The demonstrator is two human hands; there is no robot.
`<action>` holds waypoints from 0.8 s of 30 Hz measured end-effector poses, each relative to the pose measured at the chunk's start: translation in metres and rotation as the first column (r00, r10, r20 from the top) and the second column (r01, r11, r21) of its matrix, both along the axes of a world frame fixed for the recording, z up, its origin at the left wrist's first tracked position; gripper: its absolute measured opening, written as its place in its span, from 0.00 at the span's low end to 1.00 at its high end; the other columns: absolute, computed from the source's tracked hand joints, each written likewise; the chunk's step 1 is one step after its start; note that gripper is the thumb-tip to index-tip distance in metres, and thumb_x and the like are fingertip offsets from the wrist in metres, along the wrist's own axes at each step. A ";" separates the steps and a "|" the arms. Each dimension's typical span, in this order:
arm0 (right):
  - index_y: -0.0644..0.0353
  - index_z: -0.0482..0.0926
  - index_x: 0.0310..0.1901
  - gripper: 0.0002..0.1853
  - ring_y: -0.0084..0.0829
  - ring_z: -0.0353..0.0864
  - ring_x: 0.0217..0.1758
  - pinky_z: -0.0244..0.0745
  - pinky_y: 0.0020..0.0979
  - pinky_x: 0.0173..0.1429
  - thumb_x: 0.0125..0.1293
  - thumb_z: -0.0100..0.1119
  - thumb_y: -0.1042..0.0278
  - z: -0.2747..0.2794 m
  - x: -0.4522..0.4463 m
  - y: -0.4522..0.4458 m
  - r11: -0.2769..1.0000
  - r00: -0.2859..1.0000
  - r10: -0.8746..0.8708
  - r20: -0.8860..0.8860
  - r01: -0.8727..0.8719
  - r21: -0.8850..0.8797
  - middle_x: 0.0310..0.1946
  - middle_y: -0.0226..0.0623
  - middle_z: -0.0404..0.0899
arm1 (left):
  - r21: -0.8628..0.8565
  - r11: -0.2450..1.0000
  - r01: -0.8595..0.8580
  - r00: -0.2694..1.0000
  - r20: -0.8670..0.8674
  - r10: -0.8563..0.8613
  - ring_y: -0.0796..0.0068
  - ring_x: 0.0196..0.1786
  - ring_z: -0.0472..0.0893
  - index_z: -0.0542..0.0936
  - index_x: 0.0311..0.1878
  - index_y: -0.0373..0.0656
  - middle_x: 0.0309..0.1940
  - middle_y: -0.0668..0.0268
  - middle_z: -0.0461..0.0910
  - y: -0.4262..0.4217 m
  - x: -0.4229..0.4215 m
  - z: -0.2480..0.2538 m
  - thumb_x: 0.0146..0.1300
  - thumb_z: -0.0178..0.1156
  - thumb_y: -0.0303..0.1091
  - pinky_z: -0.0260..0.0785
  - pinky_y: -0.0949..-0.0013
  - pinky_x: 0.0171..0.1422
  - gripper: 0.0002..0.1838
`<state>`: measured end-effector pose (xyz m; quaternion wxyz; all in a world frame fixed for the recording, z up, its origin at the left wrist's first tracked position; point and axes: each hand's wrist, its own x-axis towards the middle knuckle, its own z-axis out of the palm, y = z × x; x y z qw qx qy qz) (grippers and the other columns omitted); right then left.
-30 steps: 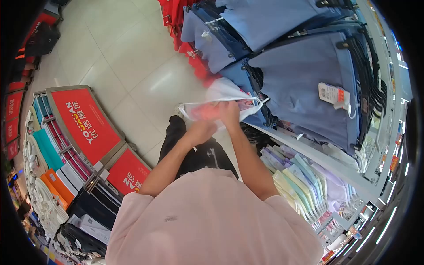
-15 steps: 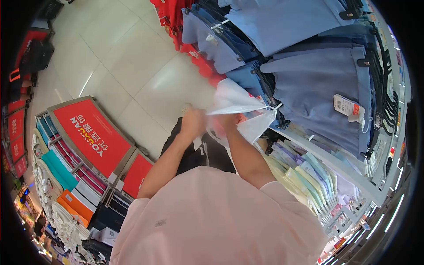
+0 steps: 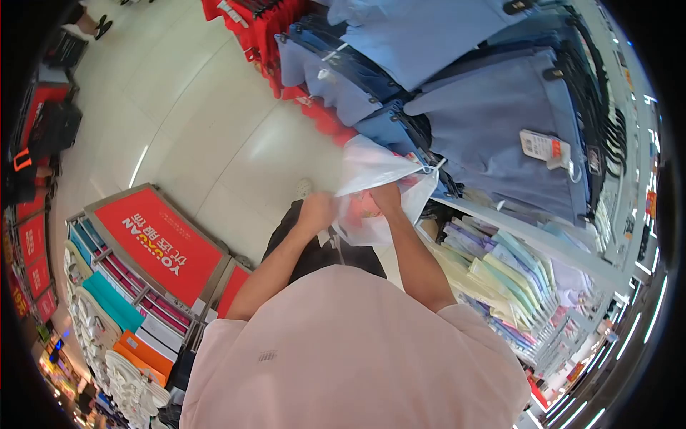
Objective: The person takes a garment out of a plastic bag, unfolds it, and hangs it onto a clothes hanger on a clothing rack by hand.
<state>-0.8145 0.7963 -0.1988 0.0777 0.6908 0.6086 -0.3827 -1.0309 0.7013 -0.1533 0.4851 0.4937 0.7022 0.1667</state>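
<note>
A white translucent plastic bag point(image 3: 375, 166) hangs in front of me, its mouth spread between my hands. My left hand point(image 3: 319, 211) is closed on the bag's left edge. Inside the opening, my right hand point(image 3: 386, 196) is closed beside something red and white point(image 3: 363, 206); what its fingers hold is hidden. The bag's right side reaches up to a tied white corner point(image 3: 437, 167) next to the rack of blue garments.
Blue garments point(image 3: 493, 129) on black hangers fill the upper right, with a price tag point(image 3: 544, 148). Pastel clothes point(image 3: 500, 275) hang below them. Red garments point(image 3: 268, 36) hang at the top. A red sign point(image 3: 158, 243) tops the left shelf. A person's foot point(image 3: 103, 27) shows far off.
The bag is spread wider and its red contents show more. My left hand has moved left from the other hand. The camera view has turned, shifting the left shelf rightward and down.
</note>
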 end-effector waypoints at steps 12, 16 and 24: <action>0.69 0.73 0.65 0.31 0.29 0.81 0.52 0.76 0.30 0.54 0.57 0.56 0.71 0.205 0.055 -0.039 0.802 0.545 -0.550 -0.633 0.555 -0.220 0.53 0.39 0.81 | 0.022 0.982 -0.185 0.958 0.225 0.176 0.52 0.31 0.84 0.84 0.33 0.31 0.26 0.46 0.83 0.021 -0.021 -0.012 0.67 0.57 0.44 0.74 0.55 0.41 0.21; 0.68 0.70 0.68 0.37 0.39 0.80 0.61 0.74 0.35 0.65 0.51 0.53 0.75 0.269 0.061 -0.065 0.681 0.364 -0.637 -0.679 0.679 -0.275 0.59 0.45 0.78 | -0.013 0.987 -0.158 0.960 0.234 0.157 0.61 0.30 0.85 0.85 0.31 0.33 0.24 0.52 0.84 0.025 -0.028 -0.021 0.69 0.58 0.50 0.74 0.59 0.39 0.26; 0.72 0.64 0.71 0.40 0.44 0.73 0.71 0.68 0.39 0.76 0.50 0.50 0.78 0.290 0.133 -0.150 0.693 -0.182 -0.406 -0.896 0.579 -0.431 0.66 0.51 0.74 | -0.399 0.857 0.325 0.650 0.753 0.104 0.60 0.48 0.87 0.78 0.64 0.40 0.54 0.58 0.84 -0.003 -0.005 0.066 0.68 0.62 0.62 0.79 0.58 0.56 0.35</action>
